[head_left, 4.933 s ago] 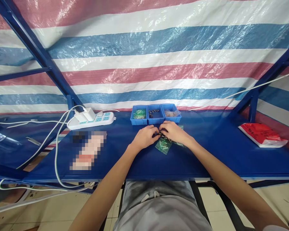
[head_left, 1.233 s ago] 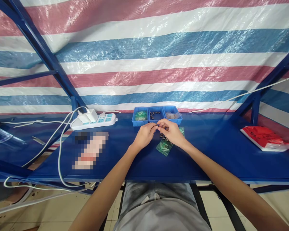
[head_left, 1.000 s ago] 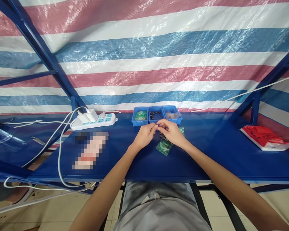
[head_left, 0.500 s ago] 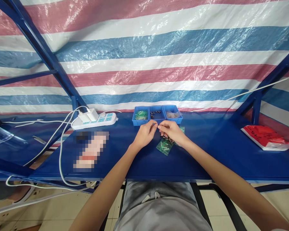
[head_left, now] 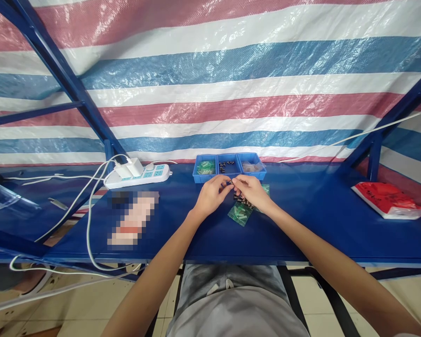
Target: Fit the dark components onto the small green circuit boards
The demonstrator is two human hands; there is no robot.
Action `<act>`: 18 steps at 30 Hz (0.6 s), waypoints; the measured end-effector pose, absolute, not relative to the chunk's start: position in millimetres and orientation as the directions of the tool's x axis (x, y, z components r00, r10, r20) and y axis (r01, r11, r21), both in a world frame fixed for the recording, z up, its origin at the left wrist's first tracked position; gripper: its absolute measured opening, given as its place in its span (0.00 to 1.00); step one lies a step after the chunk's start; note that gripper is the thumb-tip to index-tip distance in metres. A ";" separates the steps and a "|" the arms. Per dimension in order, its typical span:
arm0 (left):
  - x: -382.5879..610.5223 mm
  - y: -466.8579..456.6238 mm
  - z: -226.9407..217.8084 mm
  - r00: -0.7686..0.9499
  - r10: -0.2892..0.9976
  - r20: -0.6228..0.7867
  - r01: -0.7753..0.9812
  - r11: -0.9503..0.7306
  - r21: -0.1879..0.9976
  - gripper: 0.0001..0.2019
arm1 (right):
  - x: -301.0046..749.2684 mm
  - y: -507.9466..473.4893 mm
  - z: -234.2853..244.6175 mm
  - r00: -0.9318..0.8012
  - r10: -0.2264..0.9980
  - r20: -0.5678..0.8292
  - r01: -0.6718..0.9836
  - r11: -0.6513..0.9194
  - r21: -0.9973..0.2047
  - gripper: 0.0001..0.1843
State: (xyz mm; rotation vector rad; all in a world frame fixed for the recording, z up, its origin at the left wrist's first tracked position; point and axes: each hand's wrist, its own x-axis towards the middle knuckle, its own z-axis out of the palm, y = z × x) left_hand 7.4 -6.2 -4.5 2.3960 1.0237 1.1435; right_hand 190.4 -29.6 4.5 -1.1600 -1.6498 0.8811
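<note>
Single head-worn view, looking forward and down across the table (head_left: 301, 234) toward the tarp (head_left: 210, 93) behind; the hands (head_left: 231, 194) lie near centre at arm's length, forearms entering from the lower edge.

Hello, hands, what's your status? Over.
Left hand and right hand pinch a small dark part together. Green boards lie under the right hand. Blue bins just behind. Nothing blocking.

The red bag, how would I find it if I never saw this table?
Look along the blue table to its far right end, beside the slanted blue frame post. The red bag lies flat there, alone, far from both hands. It is the only red thing on the table; the small trays are blue.
</note>
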 end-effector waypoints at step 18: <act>10.3 -7.9 -1.4 0.450 0.778 0.438 0.323 -0.599 0.733 0.14 | 186.2 -32.1 0.1 -0.078 0.878 0.472 0.491 0.446 -0.749 0.13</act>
